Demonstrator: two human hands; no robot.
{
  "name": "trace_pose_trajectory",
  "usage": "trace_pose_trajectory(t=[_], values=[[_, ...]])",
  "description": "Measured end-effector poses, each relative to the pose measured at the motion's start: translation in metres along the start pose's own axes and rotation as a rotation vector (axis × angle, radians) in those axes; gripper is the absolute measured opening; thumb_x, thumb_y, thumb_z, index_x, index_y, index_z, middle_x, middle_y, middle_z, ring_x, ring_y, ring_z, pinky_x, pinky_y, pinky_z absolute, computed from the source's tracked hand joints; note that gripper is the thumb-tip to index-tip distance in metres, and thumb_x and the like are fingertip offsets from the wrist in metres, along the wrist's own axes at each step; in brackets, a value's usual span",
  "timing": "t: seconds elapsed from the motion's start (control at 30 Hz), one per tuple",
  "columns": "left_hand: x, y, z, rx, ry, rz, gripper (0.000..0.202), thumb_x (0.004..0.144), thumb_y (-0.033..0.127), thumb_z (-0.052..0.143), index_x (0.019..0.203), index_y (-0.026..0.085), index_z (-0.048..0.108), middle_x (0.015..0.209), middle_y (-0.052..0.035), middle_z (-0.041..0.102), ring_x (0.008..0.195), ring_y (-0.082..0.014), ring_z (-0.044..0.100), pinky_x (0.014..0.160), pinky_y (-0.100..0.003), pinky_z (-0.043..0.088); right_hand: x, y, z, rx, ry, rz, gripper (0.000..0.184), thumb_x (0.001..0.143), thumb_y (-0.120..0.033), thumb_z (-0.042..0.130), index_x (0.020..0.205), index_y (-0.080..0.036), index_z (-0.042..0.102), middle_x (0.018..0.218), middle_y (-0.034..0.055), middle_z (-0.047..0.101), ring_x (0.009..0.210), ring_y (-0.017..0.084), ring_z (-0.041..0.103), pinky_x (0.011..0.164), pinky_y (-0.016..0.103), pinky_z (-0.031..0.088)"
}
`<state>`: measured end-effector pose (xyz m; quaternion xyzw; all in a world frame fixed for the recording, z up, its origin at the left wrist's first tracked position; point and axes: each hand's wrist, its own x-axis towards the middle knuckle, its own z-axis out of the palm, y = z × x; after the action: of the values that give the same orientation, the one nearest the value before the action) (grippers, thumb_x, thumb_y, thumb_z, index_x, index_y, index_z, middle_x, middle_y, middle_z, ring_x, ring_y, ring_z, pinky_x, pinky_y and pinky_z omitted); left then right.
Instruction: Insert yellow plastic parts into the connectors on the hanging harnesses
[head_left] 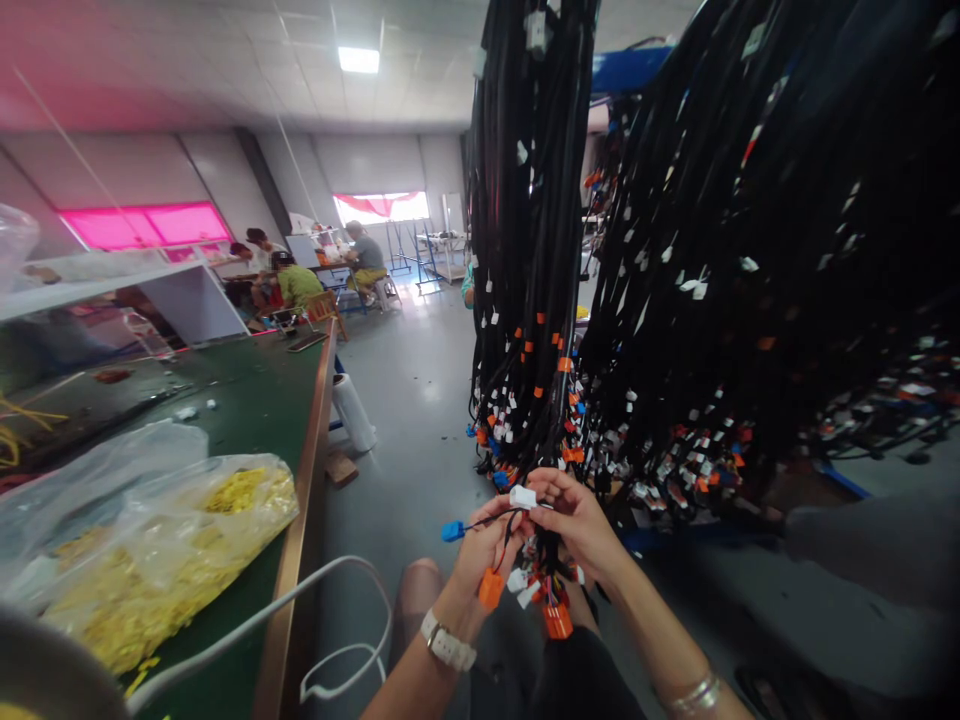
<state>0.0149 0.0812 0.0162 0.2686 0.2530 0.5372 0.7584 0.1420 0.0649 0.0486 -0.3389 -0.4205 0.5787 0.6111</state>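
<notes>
Low in front of me, my left hand (480, 550) is closed round thin wires of a wire harness. A blue connector (452, 531) sticks out to its left, and an orange connector (490, 589) hangs below its fingers. My right hand (576, 515) pinches at a white connector (523, 497) between the two hands; its fingertips are partly hidden. Beneath them dangle a larger orange connector (557, 620) and several small white connectors (523, 588). A white watch is on my left wrist, and a bracelet is on my right.
Bundles of black harnesses (532, 200) hang ahead and to the right (697, 260). At left, a green-topped table (277, 370) carries plastic bags of small yellow pieces (150, 590). A white cable (330, 570) loops off its edge. Several people sit at tables farther back.
</notes>
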Motion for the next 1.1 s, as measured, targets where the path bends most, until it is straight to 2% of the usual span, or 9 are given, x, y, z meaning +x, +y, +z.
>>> trace_pose_trajectory(t=[0.13,0.23,0.37,0.5,0.77,0.87,0.97,1.1], values=[[-0.006,0.002,-0.001,-0.025,-0.095,-0.085,0.027,0.067,0.017,0.072,0.093,0.013,0.068,0.074,-0.0051,0.068,0.068,-0.0131,0.061,0.070,-0.025,0.048,0.002,-0.005,-0.001,0.037,0.099,0.060,0.030,0.063,-0.029,0.076,0.090,-0.021,0.067,0.077,0.0010,0.065,0.057,0.010,0.053,0.048,0.020,0.038],[-0.010,0.004,0.002,-0.028,-0.120,-0.106,0.028,0.072,0.020,0.068,0.098,0.012,0.067,0.073,-0.0053,0.067,0.074,-0.0147,0.062,0.073,-0.025,0.048,0.003,-0.006,-0.002,0.031,0.162,0.077,0.028,0.066,-0.033,0.074,0.089,-0.020,0.067,0.070,0.0002,0.064,0.051,0.009,0.050,0.043,0.019,0.033],[-0.013,0.008,0.008,-0.021,-0.081,-0.127,0.030,0.068,0.019,0.069,0.097,0.012,0.067,0.072,-0.0044,0.066,0.072,-0.0135,0.062,0.072,-0.024,0.048,0.004,-0.006,0.000,-0.074,0.187,0.088,0.032,0.064,-0.035,0.074,0.093,-0.022,0.065,0.071,-0.0009,0.064,0.054,0.010,0.052,0.041,0.018,0.029],[-0.013,0.011,0.014,-0.014,-0.083,-0.134,0.032,0.064,0.015,0.069,0.096,0.015,0.067,0.085,-0.0061,0.068,0.077,-0.0131,0.062,0.072,-0.023,0.048,0.003,-0.010,0.001,-0.207,0.182,0.102,0.032,0.068,-0.041,0.069,0.094,-0.023,0.064,0.074,-0.0005,0.065,0.051,0.010,0.050,0.039,0.018,0.028],[-0.014,0.012,0.012,0.093,-0.094,-0.073,0.032,0.069,0.022,0.069,0.100,0.013,0.067,0.093,-0.0093,0.068,0.084,-0.0160,0.063,0.080,-0.025,0.047,0.002,-0.011,-0.003,-0.441,0.130,0.069,0.041,0.077,-0.050,0.053,0.103,-0.020,0.063,0.069,-0.0003,0.061,0.051,0.012,0.048,0.041,0.022,0.036],[-0.016,0.010,0.011,0.126,-0.110,-0.076,0.035,0.068,0.021,0.070,0.101,0.013,0.067,0.101,-0.0108,0.067,0.089,-0.0182,0.062,0.080,-0.026,0.046,0.003,-0.011,-0.004,-0.486,0.123,0.066,0.044,0.078,-0.051,0.050,0.108,-0.020,0.061,0.078,0.0020,0.064,0.053,0.013,0.050,0.041,0.023,0.036],[-0.020,0.010,0.015,0.219,-0.126,-0.071,0.039,0.067,0.018,0.068,0.106,0.014,0.066,0.108,-0.0114,0.065,0.096,-0.0201,0.060,0.085,-0.028,0.045,0.005,-0.011,-0.006,-0.505,0.136,0.057,0.045,0.079,-0.051,0.049,0.106,-0.019,0.062,0.087,0.0048,0.066,0.055,0.014,0.052,0.041,0.022,0.033],[-0.026,0.015,0.022,0.415,-0.164,0.014,0.035,0.070,0.015,0.063,0.105,0.015,0.067,0.109,-0.0092,0.066,0.101,-0.0209,0.058,0.091,-0.032,0.043,0.007,-0.011,-0.009,-0.505,0.112,0.035,0.042,0.080,-0.050,0.048,0.099,-0.017,0.065,0.080,0.0044,0.067,0.056,0.014,0.052,0.044,0.023,0.033]])
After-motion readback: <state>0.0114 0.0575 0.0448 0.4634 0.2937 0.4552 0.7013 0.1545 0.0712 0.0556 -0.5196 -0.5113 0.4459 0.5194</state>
